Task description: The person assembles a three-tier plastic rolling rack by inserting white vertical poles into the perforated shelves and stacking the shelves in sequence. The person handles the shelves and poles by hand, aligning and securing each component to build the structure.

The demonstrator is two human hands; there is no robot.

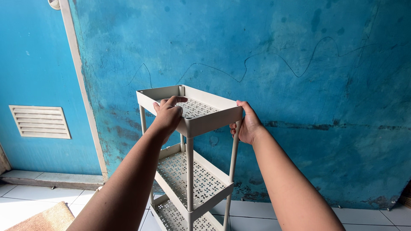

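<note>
Your left hand (168,114) curled its fingers over the near rim of the top tray (192,109) of the beige rack (190,171), standing against the blue wall (299,85); your right hand (246,126) clasped the tray's right corner. An even, level grip suited it.

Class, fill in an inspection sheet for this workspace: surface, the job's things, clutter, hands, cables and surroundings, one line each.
Surface: white tiled floor, partly sunlit at lower left.
Job's things: beige three-tier shelf rack with perforated trays, standing upright near the wall; top tray empty.
Clutter: woven mat at the lower left corner; nothing else seen.
Hands: left hand grips the top tray's left rim, fingers over the edge; right hand holds its right corner by the post.
Cables: nothing seen.
Surroundings: worn, stained blue wall with a thin scrawled line; pale door frame strip; louvred vent at left.
</note>
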